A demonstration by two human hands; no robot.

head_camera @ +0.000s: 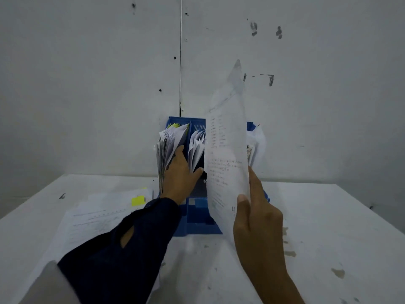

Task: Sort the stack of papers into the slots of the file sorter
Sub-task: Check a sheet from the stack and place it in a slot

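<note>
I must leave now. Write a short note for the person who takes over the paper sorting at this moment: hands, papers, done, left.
Left hand: open, fingers pressing the papers in the left slot aside, thumb toward the middle slot.
Right hand: pinches one printed white sheet upright in front of the blue plastic file sorter.
Done: left slot papers and middle slot papers already stand filed; some paper shows at the right side too.
Left: slot the held sheet, then sort the loose paper stack with the yellow sticky note lying on the white table, left of the sorter.
</note>
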